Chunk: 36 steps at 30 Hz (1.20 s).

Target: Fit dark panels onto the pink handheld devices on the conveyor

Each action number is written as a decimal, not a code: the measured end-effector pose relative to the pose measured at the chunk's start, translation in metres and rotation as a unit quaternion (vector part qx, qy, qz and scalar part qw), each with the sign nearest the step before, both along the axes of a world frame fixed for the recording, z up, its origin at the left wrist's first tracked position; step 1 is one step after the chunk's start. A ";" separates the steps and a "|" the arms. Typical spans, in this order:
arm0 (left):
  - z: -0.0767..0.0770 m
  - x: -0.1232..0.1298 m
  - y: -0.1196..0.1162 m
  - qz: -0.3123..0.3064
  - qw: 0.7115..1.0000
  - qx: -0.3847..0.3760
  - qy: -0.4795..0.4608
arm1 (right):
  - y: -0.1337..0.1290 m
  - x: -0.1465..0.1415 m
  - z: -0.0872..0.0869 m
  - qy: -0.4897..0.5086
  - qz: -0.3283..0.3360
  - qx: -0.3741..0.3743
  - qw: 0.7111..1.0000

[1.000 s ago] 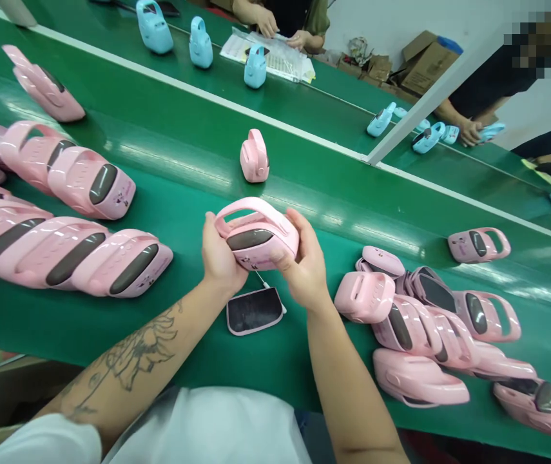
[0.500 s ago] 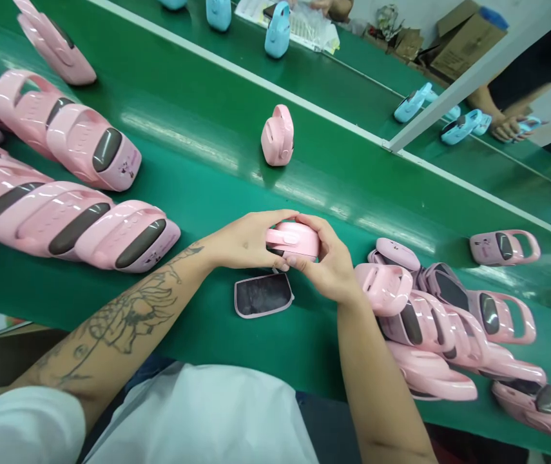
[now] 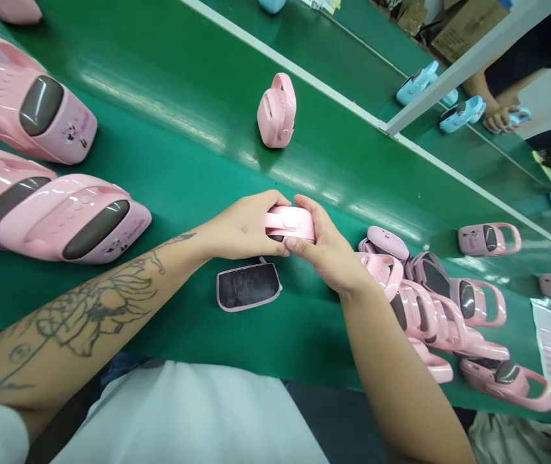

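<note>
A glossy green worktop [image 3: 304, 341] is stretching in front of me, a white rail [image 3: 304, 84] running across it. Beyond the rail a co-worker's hand [image 3: 502, 119] is gripping a light-blue case [image 3: 519, 115], with a cardboard box [image 3: 468, 32] standing farther back. The pink handled case [image 3: 299, 220] is resting between two hands, just beyond a dark-screened panel [image 3: 249, 288]. The left hand [image 3: 241, 229] is curling its fingers, held together, round one end; the right hand [image 3: 330, 248] is pinching the other between thumb and fingers. A decorated pink case [image 3: 9, 90] at left is showing script too small to read.
</note>
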<state>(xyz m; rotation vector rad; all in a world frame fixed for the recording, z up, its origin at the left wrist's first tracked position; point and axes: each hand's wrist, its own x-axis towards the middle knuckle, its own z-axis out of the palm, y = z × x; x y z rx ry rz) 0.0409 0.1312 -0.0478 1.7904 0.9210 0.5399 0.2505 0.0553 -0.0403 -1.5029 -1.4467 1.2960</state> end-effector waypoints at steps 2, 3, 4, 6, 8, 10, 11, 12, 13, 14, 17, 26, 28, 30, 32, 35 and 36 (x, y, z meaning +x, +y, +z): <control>0.001 0.002 -0.001 0.007 1.000 -0.008 -0.001 | 0.002 0.000 0.006 0.017 -0.010 -0.031 0.999; 0.001 0.002 -0.002 0.010 1.000 -0.009 -0.001 | 0.004 -0.001 0.009 0.018 -0.016 -0.047 0.999; 0.002 0.003 -0.003 0.013 1.000 -0.008 -0.002 | 0.005 -0.001 0.013 0.016 -0.019 -0.062 0.998; 0.001 0.003 -0.005 0.022 1.000 -0.001 -0.005 | 0.008 -0.002 0.022 0.001 -0.011 -0.087 0.996; 0.000 0.003 -0.008 0.030 0.999 0.001 -0.013 | 0.012 -0.003 0.031 -0.025 0.010 -0.099 0.995; -0.001 0.003 -0.011 0.032 0.999 -0.003 -0.026 | 0.017 -0.003 0.040 -0.062 0.041 -0.099 0.992; -0.001 0.004 -0.012 0.032 0.999 -0.004 -0.034 | 0.020 -0.004 0.044 -0.086 0.054 -0.096 0.990; -0.002 0.004 -0.013 0.033 0.999 -0.006 -0.040 | 0.022 -0.004 0.047 -0.112 0.065 -0.091 0.987; -0.002 0.004 -0.014 0.035 0.998 -0.006 -0.044 | 0.024 -0.005 0.050 -0.138 0.071 -0.084 0.984; -0.003 0.004 -0.015 0.037 0.998 -0.005 -0.048 | 0.026 -0.005 0.052 -0.159 0.071 -0.074 0.982; -0.005 0.005 -0.016 0.043 0.997 -0.002 -0.061 | 0.027 -0.006 0.052 -0.190 0.067 -0.038 0.979; -0.014 0.002 -0.004 -0.011 0.994 0.096 -0.047 | 0.007 0.009 0.025 -0.189 0.080 0.072 0.976; -0.012 0.000 0.000 -0.035 0.995 0.089 -0.022 | 0.001 0.015 0.017 -0.168 0.081 0.081 0.979; -0.010 -0.001 0.003 -0.047 0.996 0.082 -0.009 | -0.003 0.018 0.012 -0.155 0.084 0.092 0.980; -0.008 -0.001 0.004 -0.048 0.996 0.077 -0.003 | -0.005 0.019 0.009 -0.162 0.089 0.112 0.976; -0.008 0.000 0.002 -0.030 0.997 0.069 -0.001 | -0.001 0.018 0.009 -0.187 0.113 0.151 0.964; -0.008 0.000 0.002 -0.023 0.997 0.069 -0.002 | 0.001 0.018 0.010 -0.191 0.119 0.159 0.961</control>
